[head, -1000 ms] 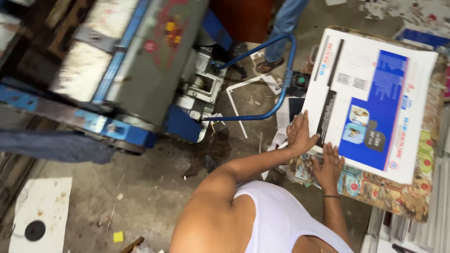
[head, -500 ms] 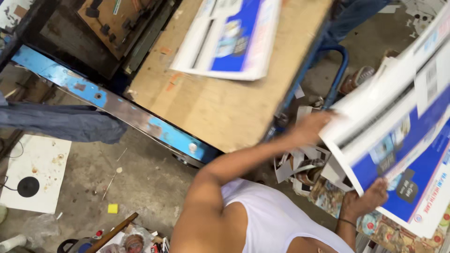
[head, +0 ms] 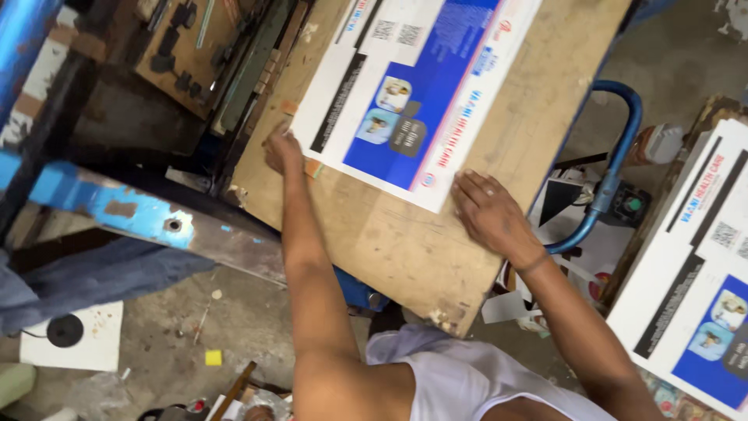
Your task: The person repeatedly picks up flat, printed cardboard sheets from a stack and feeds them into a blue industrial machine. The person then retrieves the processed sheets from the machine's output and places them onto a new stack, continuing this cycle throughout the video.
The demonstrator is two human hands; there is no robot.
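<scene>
A large printed sheet (head: 421, 86), white with a blue panel and small pictures, lies flat on a worn wooden board (head: 389, 242). My left hand (head: 280, 148) is at the sheet's left edge, its fingers bent onto the corner. Spread flat, my right hand (head: 487, 210) presses on the sheet's near right corner and on the board beside it. Both arms reach up from the bottom of the view.
A stack of similar printed sheets (head: 689, 273) lies at the right. A blue tubular handle (head: 623, 148) curves between board and stack. A chipped blue machine frame (head: 101, 206) runs along the left. On the floor lie a white paper with a black disc (head: 70, 335) and scraps.
The sheet that both hands carried from the right-hand stack now lies flat on the wooden board. The view has swung left, away from the stack.
</scene>
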